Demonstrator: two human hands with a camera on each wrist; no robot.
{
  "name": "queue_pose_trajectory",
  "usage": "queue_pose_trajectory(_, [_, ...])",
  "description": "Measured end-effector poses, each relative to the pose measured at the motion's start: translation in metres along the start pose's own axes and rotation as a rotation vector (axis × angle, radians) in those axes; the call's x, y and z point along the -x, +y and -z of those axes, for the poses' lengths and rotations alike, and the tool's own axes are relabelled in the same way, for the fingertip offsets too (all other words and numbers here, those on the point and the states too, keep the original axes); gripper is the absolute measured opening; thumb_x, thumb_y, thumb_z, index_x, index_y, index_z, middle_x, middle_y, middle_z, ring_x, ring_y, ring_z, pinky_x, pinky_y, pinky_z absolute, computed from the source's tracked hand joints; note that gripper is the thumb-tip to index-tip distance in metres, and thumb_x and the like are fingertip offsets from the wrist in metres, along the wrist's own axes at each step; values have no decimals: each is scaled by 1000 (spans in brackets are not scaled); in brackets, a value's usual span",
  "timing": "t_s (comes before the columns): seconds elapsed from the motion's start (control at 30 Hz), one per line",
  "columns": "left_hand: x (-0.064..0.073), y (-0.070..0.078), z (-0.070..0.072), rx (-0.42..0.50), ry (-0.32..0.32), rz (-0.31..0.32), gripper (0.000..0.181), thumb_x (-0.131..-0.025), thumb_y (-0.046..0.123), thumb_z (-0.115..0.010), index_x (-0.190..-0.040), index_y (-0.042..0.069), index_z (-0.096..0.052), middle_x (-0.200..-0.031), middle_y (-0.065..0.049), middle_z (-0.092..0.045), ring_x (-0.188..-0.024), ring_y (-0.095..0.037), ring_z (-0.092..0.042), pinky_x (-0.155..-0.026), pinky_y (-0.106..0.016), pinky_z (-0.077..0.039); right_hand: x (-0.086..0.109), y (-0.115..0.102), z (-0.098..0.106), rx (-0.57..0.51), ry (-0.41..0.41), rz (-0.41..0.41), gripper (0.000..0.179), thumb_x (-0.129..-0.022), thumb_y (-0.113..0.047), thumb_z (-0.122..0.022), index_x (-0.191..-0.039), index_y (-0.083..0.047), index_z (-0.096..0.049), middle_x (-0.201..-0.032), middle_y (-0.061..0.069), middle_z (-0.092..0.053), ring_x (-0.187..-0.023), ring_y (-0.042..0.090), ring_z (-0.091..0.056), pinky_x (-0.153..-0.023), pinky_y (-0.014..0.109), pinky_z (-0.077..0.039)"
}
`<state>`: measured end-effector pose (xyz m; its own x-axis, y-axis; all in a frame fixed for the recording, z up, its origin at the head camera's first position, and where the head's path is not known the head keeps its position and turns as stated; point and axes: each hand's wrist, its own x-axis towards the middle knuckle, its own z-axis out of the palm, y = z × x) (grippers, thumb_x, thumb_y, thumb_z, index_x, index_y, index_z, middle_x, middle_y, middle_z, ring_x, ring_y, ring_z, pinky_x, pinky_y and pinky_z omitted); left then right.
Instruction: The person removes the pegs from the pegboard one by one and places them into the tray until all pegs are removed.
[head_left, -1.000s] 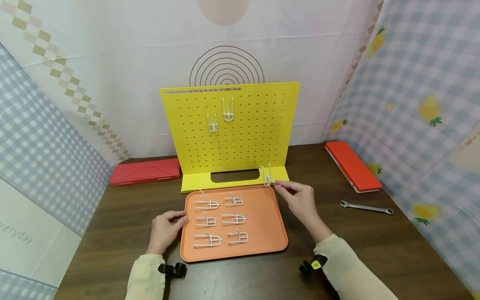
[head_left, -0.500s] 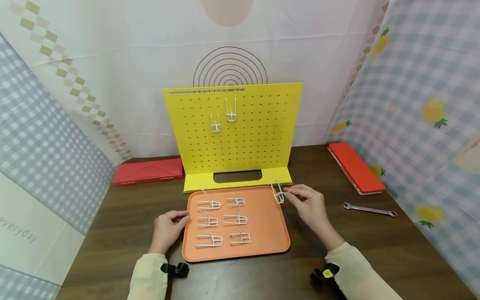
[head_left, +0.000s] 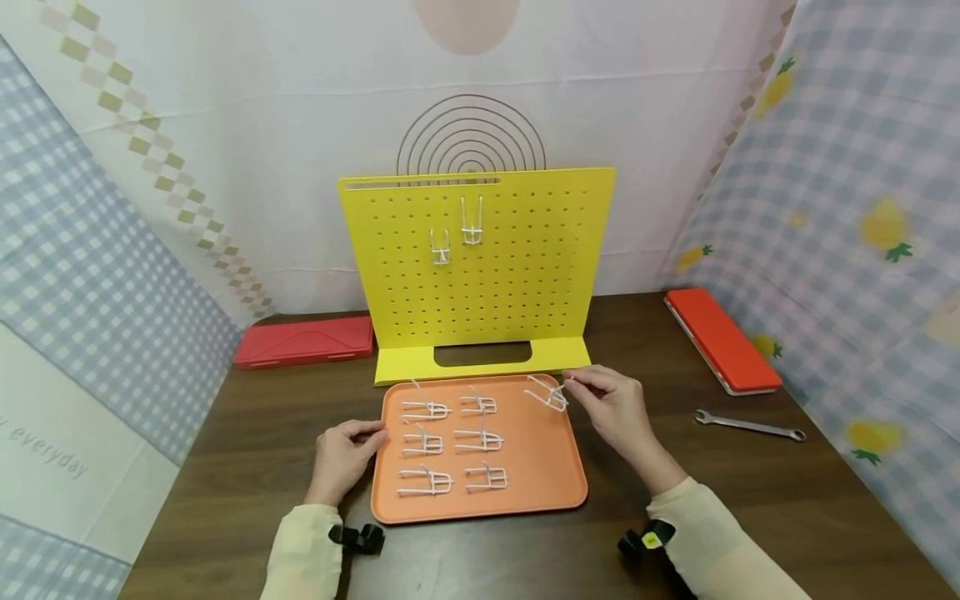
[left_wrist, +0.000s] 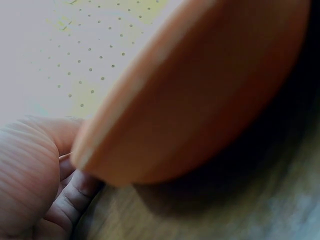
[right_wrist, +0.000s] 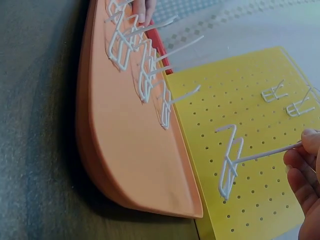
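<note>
My right hand (head_left: 618, 412) pinches a white wire pegboard hook (head_left: 553, 396) by the end of its prong, over the far right corner of the orange tray (head_left: 532, 475). In the right wrist view the hook (right_wrist: 265, 154) hangs clear of the tray, its two bent legs pointing away from my fingers. My left hand (head_left: 341, 458) grips the tray's left rim; the left wrist view has the rim (left_wrist: 120, 110) between thumb and fingers. Several more wire hooks (head_left: 480, 440) lie in two columns on the tray's left and middle.
Behind the tray stands a yellow pegboard (head_left: 517, 308) with two mounted hooks (head_left: 472, 233). A red case (head_left: 303, 342) lies to its left, another red case (head_left: 723, 342) to its right. A wrench (head_left: 750, 426) rests on the table at right.
The right hand has brought the hook back from before the pegboard's base to above the tray corner, tipping it from upright toward the left. The left hand keeps its grip. The head view has shifted slightly.
</note>
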<state>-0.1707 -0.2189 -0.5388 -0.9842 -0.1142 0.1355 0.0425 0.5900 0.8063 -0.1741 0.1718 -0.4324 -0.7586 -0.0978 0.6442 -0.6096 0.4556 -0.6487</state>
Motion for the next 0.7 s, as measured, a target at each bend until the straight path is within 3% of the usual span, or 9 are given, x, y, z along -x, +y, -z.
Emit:
queue_pose_trajectory(0.33, [0,2,-4,11,18,0,16,-83,18,-77,-98,11,-77,-92,-5,-72,-76,-12,-66,-63,-22,-53,-6,-4,-6,14,-21,19,13,-78,12,-72,-88,3,-75,-88,16,-71,-78,27,-69,-67,17,-53])
queue_pose_trajectory(0.57, [1,3,-2,15,27,1,16,-83,17,-77,-98,10,-77,-92,-5,-72,-77,-12,-66,-64,-23,-53,-6,35,-18,31,-68,30,10,-85,-4,-72,-94,-3,-76,-95,3,-72,-84,10,-68,-68,14,-52])
queue_pose_trajectory(0.7, [1,4,0,19,33,7,16,-83,17,-78,-97,10,-78,-91,-4,-72,-77,-12,-66,-65,-25,-54,-9,35,-22,26,-90,26,10,-86,-4,-71,-94,-4,-77,-94,2,-72,-82,11,-68,-66,16,-53])
